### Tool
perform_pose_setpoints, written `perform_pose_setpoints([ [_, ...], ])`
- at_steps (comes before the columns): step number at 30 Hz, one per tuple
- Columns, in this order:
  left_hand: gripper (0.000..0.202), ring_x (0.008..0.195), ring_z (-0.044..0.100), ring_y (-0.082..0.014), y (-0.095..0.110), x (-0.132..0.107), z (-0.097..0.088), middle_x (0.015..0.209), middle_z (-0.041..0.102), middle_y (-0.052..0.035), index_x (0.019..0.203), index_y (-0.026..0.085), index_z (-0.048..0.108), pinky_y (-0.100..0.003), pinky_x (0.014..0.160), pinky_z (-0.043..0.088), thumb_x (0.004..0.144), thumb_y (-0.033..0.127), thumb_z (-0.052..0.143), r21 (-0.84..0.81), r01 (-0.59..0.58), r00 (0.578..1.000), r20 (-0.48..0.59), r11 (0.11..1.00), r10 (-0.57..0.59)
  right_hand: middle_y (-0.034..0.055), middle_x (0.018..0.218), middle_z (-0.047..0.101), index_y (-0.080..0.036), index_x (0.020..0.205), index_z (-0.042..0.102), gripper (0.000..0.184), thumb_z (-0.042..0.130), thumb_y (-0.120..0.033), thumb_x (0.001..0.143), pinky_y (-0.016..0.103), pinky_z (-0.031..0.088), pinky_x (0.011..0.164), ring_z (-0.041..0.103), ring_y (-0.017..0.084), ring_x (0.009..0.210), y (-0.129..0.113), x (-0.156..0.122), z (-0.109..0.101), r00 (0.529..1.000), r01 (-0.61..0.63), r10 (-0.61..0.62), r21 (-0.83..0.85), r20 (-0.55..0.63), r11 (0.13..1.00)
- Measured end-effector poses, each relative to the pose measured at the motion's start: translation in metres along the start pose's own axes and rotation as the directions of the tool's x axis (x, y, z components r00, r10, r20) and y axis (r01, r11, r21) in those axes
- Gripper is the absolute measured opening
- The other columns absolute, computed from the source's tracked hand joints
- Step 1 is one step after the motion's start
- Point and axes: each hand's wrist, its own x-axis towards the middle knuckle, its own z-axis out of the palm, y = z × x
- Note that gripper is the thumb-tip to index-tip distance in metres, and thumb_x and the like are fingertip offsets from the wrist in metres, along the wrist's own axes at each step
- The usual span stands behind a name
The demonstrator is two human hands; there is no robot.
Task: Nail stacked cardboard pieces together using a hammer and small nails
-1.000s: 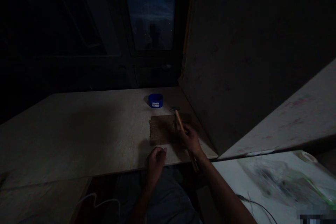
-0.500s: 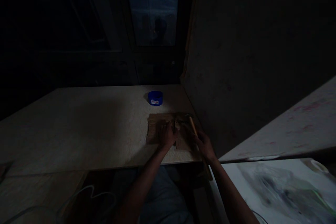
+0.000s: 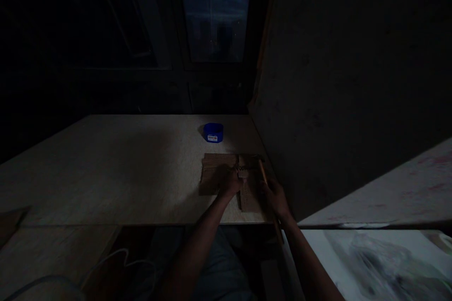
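Observation:
Pale brown corrugated cardboard (image 3: 213, 162) lies on the table at the right, with a dark split running through its middle. My left hand (image 3: 230, 182) is closed over the cardboard, its fingertips at that split; whatever they pinch is lost in the dark. A small dark twisted strip (image 3: 243, 168) shows just beyond those fingers. In my right hand (image 3: 276, 197), fingers wrap round the wooden handle of a hammer (image 3: 263, 170). The hammer's dark head is over the cardboard's far right corner, and its handle runs back past the table's front edge.
A blue open tub (image 3: 213, 133) with a white label stands on the table (image 3: 141, 164) behind the cardboard. A dark wall (image 3: 318, 103) rises close on the right. Lower right is a white surface (image 3: 318, 244) with clear plastic on it. A pale cable (image 3: 123, 256) hangs lower left.
My left hand has drawn its fingers in and shifted slightly nearer me, uncovering the split and the dark strip. The cardboard's right part sits nearer me. My right hand keeps the hammer.

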Motion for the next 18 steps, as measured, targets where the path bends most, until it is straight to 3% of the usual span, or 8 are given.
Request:
perform_pose_setpoints([
  [4, 0.019, 0.086, 0.069, -0.0233, -0.006, 0.000, 0.002, 0.088, 0.075, -0.0103, 0.091, 0.011, 0.073, -0.030, 0.074, 0.050, 0.075, 0.021, 0.074, 0.001, 0.069, 0.997, -0.020, 0.998, -0.069, 0.0216, 0.114, 0.073, -0.006, 0.116, 0.071, 0.064, 0.056, -0.059, 0.083, 0.044, 0.053, 0.089, 0.068, 0.034, 0.103, 0.005, 0.004, 0.003, 1.000, 0.024, -0.025, -0.015, -0.005, 1.000],
  [9, 0.007, 0.077, 0.069, -0.0205, -0.014, 0.000, -0.007, 0.072, 0.071, -0.0046, 0.076, 0.014, 0.072, -0.025, 0.066, 0.048, 0.074, 0.021, 0.073, -0.056, 0.154, 0.987, -0.036, 0.986, -0.157, 0.0183, 0.104, 0.075, -0.006, 0.113, 0.072, 0.065, 0.058, -0.061, 0.081, 0.038, 0.055, 0.078, 0.070, 0.031, 0.092, 0.006, 0.008, 0.010, 0.999, -0.016, 0.015, 0.013, 0.051, 1.000],
  [13, 0.010, 0.059, 0.064, -0.0162, -0.030, -0.008, -0.034, 0.055, 0.062, -0.0003, 0.071, 0.015, 0.070, -0.022, 0.055, 0.046, 0.074, 0.024, 0.071, -0.120, 0.263, 0.963, -0.034, 0.957, -0.268, 0.0131, 0.083, 0.074, -0.008, 0.099, 0.074, 0.062, 0.058, -0.063, 0.078, 0.032, 0.051, 0.064, 0.066, 0.024, 0.073, -0.001, 0.011, 0.027, 0.995, -0.022, 0.016, 0.052, 0.099, 0.998],
  [18, 0.010, 0.046, 0.053, -0.0097, -0.053, -0.035, -0.086, 0.049, 0.056, 0.0029, 0.072, 0.014, 0.068, -0.018, 0.045, 0.037, 0.075, 0.024, 0.071, -0.256, 0.336, 0.923, -0.100, 0.906, -0.371, 0.0098, 0.084, 0.073, -0.013, 0.093, 0.072, 0.048, 0.057, -0.057, 0.080, 0.030, 0.050, 0.065, 0.064, 0.023, 0.075, -0.027, 0.014, 0.066, 0.979, 0.080, -0.099, 0.112, 0.181, 0.991],
])
